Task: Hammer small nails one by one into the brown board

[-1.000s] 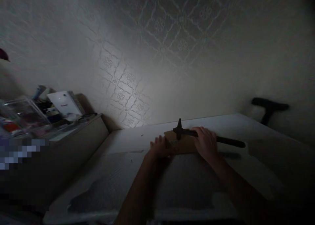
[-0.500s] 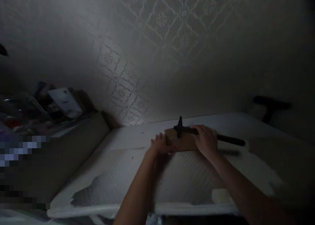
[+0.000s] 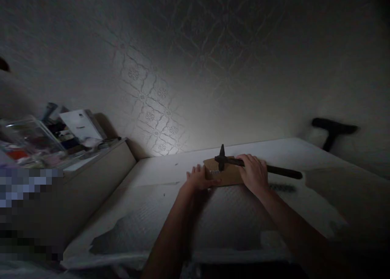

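A flat brown board (image 3: 227, 178) lies on the white table, with a row of small pale, shiny pieces (image 3: 215, 172) near its left end. My left hand (image 3: 199, 179) rests at the board's left edge, thumb along its near side. My right hand (image 3: 254, 172) is wrapped round the dark handle of a hammer (image 3: 284, 172). The hammer's head is above the board, just behind the row of pieces, and its handle reaches out to the right. Whether the head touches the board cannot be made out.
A white table (image 3: 146, 169) stands against a patterned wall (image 3: 183, 88). At the left, a cabinet (image 3: 100, 181) carries a clear plastic box (image 3: 32, 134), a white box (image 3: 81, 124) and clutter. A black T-shaped object (image 3: 333, 128) is at the right.
The scene is lit differently, with the left side brighter and the near table edge darker. Both hands and the hammer hold nearly the same place.
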Action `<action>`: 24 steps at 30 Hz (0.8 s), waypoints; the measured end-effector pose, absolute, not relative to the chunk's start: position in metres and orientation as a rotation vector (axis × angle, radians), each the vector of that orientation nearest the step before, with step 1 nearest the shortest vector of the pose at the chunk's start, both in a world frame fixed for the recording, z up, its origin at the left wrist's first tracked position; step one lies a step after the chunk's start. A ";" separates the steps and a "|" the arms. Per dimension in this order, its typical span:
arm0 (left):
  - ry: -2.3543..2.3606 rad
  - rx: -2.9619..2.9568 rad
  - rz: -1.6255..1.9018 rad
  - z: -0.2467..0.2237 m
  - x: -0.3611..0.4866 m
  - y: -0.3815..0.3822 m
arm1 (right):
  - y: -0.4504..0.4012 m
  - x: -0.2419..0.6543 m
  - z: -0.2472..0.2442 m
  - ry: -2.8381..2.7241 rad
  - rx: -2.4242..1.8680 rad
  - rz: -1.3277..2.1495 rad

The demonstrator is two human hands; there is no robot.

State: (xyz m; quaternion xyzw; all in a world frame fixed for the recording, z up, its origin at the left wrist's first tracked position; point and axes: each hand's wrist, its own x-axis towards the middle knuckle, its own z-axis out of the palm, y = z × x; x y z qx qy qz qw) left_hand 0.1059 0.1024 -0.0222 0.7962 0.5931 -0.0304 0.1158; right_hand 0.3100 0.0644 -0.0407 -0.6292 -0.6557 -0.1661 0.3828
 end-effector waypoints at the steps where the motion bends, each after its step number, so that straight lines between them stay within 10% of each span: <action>1: 1.736 2.334 -0.091 -0.022 0.106 0.102 | 0.064 0.310 -0.041 -1.670 -1.606 -0.420; 24: 1.745 2.326 -0.123 -0.021 0.107 0.102 | 0.064 0.311 -0.039 -1.672 -1.597 -0.453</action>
